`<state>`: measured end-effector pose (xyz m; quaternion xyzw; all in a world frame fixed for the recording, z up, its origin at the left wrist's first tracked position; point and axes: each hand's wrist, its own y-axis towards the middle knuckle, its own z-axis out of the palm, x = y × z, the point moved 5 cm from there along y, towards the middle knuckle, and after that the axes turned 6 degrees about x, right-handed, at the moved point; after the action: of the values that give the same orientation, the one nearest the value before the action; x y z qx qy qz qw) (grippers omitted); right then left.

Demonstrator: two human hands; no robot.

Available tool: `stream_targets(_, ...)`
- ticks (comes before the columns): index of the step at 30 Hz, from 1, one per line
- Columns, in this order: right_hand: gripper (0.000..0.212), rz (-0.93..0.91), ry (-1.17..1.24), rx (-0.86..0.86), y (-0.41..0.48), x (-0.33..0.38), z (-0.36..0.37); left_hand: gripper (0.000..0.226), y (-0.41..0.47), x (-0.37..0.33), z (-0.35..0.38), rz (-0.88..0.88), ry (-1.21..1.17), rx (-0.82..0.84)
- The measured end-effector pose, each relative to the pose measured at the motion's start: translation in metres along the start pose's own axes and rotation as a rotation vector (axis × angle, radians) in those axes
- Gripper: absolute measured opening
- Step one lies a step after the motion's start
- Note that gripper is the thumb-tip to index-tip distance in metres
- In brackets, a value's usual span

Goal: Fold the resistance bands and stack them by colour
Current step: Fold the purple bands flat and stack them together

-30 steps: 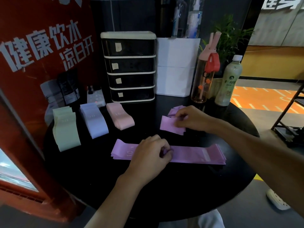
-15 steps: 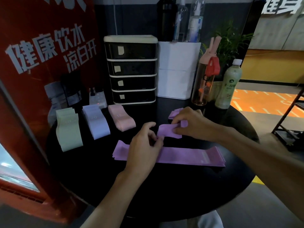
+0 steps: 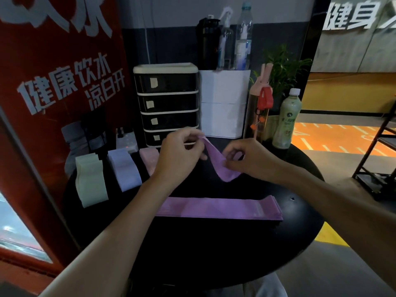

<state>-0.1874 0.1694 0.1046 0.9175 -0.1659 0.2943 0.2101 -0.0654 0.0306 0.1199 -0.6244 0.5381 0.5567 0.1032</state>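
Head view: I have both hands raised over the round black worktop (image 3: 214, 254). The left hand (image 3: 180, 155) pinches one end of a purple resistance band (image 3: 216, 161) between thumb and fingertips. The right hand (image 3: 252, 159) pinches it further along, so the band sags in a loose curve between them, clear of the surface. I judge this grip is for drawing the band out flat and finding its ends before I fold it.

Below the hands the purple stack (image 3: 218, 207) lies lengthwise and flat near me, presumably where this band goes once it is squared. At the left, three folded piles sit side by side, apart from each other: the green stack (image 3: 91, 183), the lavender stack (image 3: 126, 170) and the pink stack (image 3: 149, 159), which my left wrist partly hides. Keeping the colours in a row leaves the middle free for folding.

At the back of the worktop stand a black drawer unit (image 3: 167, 103), a white box (image 3: 221, 103) holding spray bottles, a pink-capped bottle (image 3: 260, 112) and a green drink bottle (image 3: 287, 121). A red banner (image 3: 53, 82) fills the left, a plant (image 3: 285, 67) stands behind, and an orange floor (image 3: 334, 138) shows beyond. The light is dim.
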Motion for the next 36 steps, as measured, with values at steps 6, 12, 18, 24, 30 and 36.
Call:
stream_targets(6,0.013,-0.001,0.049,-0.023,-0.009,-0.001,0.007,0.018,0.011,-0.019,-0.015,0.126,0.02,-0.069)
stream_targets(12,0.025,0.023,0.179,-0.148,0.002,0.005,0.005,0.026,0.017,-0.032,-0.02,0.22,0.113,-0.023)
stream_targets(18,0.054,0.074,0.441,-0.094,0.013,0.016,0.005,0.026,0.02,-0.048,-0.022,0.282,0.139,0.047)
stream_targets(24,0.01,-0.005,0.473,-0.178,0.016,0.036,-0.008,0.026,0.023,-0.053,-0.027,0.278,0.117,0.001)
stream_targets(30,0.023,0.069,0.579,-0.02,0.012,0.036,0.003,0.021,0.028,-0.063,-0.038,0.234,0.06,-0.086)
stream_targets(36,0.02,0.124,0.52,0.005,0.005,0.03,0.011,0.015,0.032,-0.072,-0.053,0.25,0.069,-0.141)
